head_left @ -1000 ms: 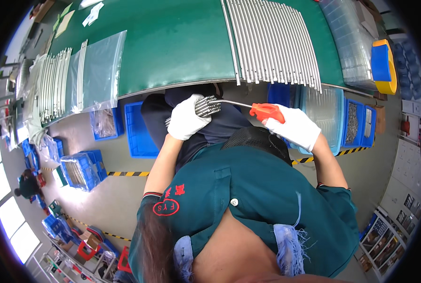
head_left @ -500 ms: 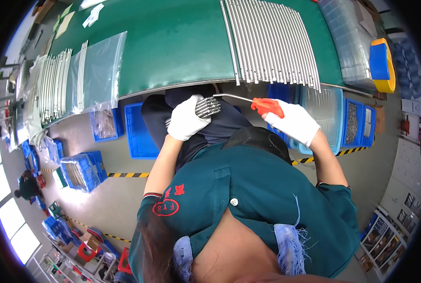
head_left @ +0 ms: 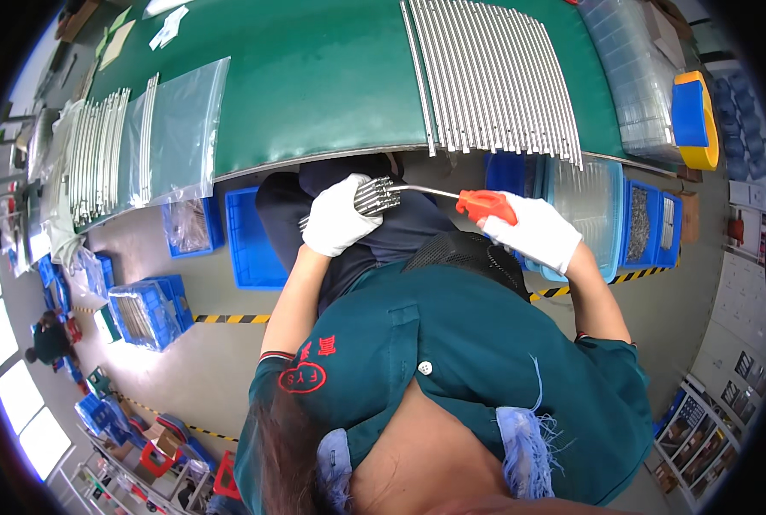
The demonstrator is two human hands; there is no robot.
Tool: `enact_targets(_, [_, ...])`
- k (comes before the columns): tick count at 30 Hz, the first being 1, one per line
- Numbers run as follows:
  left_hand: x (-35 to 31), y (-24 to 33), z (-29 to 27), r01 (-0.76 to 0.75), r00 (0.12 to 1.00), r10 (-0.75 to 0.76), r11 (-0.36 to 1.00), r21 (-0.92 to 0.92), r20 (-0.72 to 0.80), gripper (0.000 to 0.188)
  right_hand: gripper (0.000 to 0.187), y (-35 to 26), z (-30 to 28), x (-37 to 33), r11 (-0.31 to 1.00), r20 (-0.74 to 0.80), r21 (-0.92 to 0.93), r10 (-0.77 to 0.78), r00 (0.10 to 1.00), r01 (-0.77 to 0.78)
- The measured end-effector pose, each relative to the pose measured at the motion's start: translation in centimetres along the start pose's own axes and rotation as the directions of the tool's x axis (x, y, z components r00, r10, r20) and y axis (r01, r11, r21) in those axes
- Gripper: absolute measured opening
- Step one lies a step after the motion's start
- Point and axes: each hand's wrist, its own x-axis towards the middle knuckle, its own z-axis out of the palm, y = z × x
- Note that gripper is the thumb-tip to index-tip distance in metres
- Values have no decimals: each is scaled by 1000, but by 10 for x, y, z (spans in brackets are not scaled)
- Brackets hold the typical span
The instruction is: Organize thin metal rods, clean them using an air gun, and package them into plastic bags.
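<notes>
My left hand (head_left: 338, 219), in a white glove, is closed around a bundle of thin metal rods (head_left: 376, 197) above my lap. The dark rod ends poke out on the right side of the fist. In my white-gloved right hand (head_left: 539, 232) is a red air blow gun (head_left: 484, 206), its body partly hidden by the fingers. Its thin, bent metal nozzle (head_left: 430, 189) reaches left to the rod ends. Whether the tip touches them, I cannot tell.
On the green table (head_left: 314, 81), long metal rods (head_left: 494, 77) lie side by side at the right. More rods (head_left: 99, 154) rest at the left beside a clear plastic bag (head_left: 185, 120). Blue bins (head_left: 250, 249) stand under the table; blue and yellow tape rolls (head_left: 692, 116) sit at its right edge.
The blow gun's nozzle tip has shifted slightly down along the rod ends, with the right hand tilting a little. My left hand and the bundle stay almost still.
</notes>
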Motion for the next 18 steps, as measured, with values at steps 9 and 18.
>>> enact_targets(9, [-1,2,-1,-12,1000,12,999,-47,-9,34,52,3,5,-4,999,-5,-5,-33,999,33])
enact_targets(18, [1,2,-4,30,998,-28,999,-39,50,35,52,17,5,2,993,-127,-77,-101,987,92])
